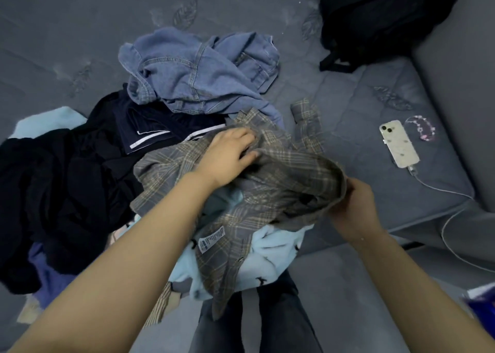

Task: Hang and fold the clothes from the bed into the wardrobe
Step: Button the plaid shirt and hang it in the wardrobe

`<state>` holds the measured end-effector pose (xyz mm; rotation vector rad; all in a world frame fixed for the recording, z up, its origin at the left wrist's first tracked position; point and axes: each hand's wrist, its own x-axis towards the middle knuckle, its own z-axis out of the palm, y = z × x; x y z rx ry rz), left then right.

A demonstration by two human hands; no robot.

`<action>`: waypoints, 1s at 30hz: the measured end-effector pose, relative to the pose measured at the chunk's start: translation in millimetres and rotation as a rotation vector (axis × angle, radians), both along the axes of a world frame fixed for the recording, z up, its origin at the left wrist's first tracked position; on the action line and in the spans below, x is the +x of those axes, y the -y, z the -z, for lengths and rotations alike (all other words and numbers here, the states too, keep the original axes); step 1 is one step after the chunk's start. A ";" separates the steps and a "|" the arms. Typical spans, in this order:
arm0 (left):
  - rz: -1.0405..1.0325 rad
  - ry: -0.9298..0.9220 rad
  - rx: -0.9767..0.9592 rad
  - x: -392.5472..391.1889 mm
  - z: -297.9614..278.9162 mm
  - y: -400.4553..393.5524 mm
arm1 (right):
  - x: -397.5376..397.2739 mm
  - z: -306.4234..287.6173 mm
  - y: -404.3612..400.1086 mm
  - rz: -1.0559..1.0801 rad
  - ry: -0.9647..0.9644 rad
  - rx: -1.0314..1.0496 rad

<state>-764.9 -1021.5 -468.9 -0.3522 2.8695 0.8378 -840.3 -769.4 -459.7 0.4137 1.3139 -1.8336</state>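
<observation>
Both hands work the grey plaid shirt (270, 175) at centre frame: the left hand (227, 157) pinches a fold of it between thumb and curled fingers, and the right hand (353, 205) grips its bunched edge at centre right. At far left a black garment (53, 191) lies heaped on the grey bed (80, 31), with a denim jacket (198, 73) above centre. Light blue fleece (270, 256) sits under the shirt. Right of centre lie 1 white phone (398, 147) and a black backpack (375, 14).
</observation>
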 end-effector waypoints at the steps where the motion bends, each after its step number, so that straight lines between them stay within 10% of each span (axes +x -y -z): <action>1: -0.027 -0.045 0.053 -2.1 -10.8 -2.2 | -4.5 -6.1 1.3 -0.009 0.000 -0.050; 7: -0.152 -0.126 0.340 -18.4 -78.6 -0.3 | -14.5 -47.6 -3.6 -0.456 -0.453 0.343; 21: 0.373 0.203 0.019 -3.1 -225.1 41.7 | 31.1 -210.6 -7.5 0.122 -0.540 0.476; 30: 0.423 -0.240 -0.206 15.9 -311.9 55.9 | 66.7 -330.0 -15.5 0.400 -0.715 0.553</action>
